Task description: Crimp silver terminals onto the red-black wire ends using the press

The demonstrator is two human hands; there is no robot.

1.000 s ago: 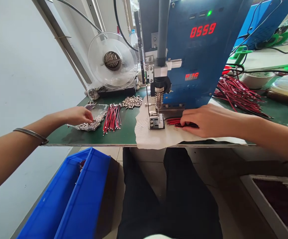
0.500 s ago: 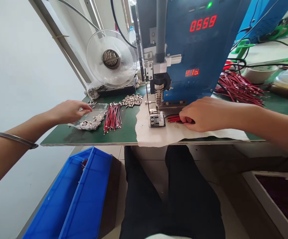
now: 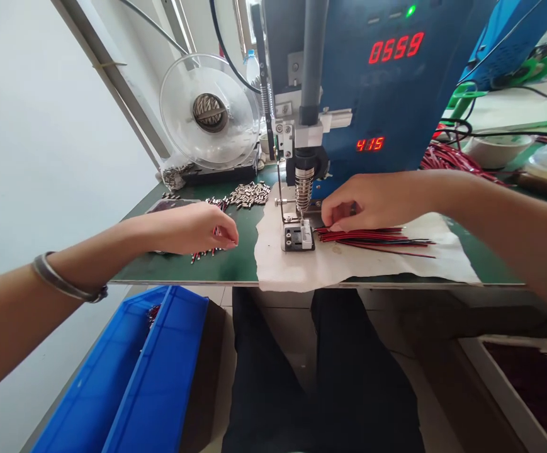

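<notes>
My left hand (image 3: 200,228) hovers over the bench left of the machine, thumb and fingertips pinched together; anything small between them is too hidden to name. Behind it lie a clear plastic tray (image 3: 179,203) and a bunch of red, black and white wires (image 3: 201,257), both partly covered by the hand. My right hand (image 3: 365,201) is closed in a pinch at the near ends of red and black wires (image 3: 377,236), just right of the small metal fixture (image 3: 298,238). The fingertips seem to grip a wire there. Above the fixture stands the spring-wrapped soldering tip (image 3: 304,185).
The blue machine (image 3: 343,119) shows red digits. Small metal connectors (image 3: 250,195) are heaped left of the white cloth (image 3: 282,274). A clear spool (image 3: 235,113) stands behind. More red wires (image 3: 457,160) and a bowl (image 3: 500,151) sit right. A blue bin (image 3: 160,377) is below the bench.
My left hand has moved right, away from the plastic tray, toward the fixture. My right hand has shifted left and up along the wires to their ends, uncovering the bundle.
</notes>
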